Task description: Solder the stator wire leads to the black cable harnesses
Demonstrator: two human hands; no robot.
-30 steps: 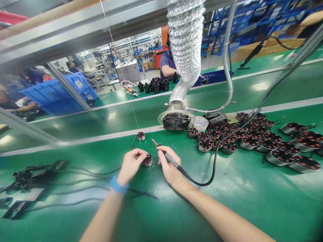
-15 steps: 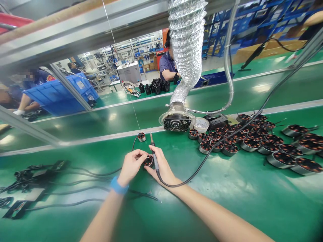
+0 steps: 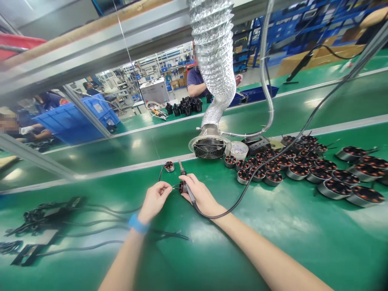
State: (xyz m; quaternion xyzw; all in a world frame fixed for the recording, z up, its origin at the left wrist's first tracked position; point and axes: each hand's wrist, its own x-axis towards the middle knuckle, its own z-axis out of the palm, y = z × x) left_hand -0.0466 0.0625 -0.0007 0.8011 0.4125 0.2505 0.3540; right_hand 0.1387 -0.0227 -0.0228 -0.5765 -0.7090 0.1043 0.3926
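My right hand (image 3: 202,195) is closed around a soldering iron (image 3: 190,193), whose tip points up and away from me. Its fingers also hold a small motor stator (image 3: 182,187) with copper windings, tipped on its side. With thumb and forefinger pinched, my left hand (image 3: 155,201) grips the end of a thin wire lead (image 3: 176,186) that runs out of the stator. A blue band circles the left wrist. Just beyond the hands, another small wound motor part (image 3: 169,166) stands on the green bench with a black cable attached.
A fume extractor fan (image 3: 209,148) hangs under a foil duct (image 3: 214,60). Beside it are a white cup (image 3: 239,150) and many metal-ringed motor parts (image 3: 298,171). Black cables with flat pieces (image 3: 45,236) lie on the left. Co-workers sit across the bench. The iron's cord crosses rightward.
My left hand has drawn back left from the stator, pulling a lead out straight. The stator has turned onto its side in my right hand. The camera view has shifted slightly.
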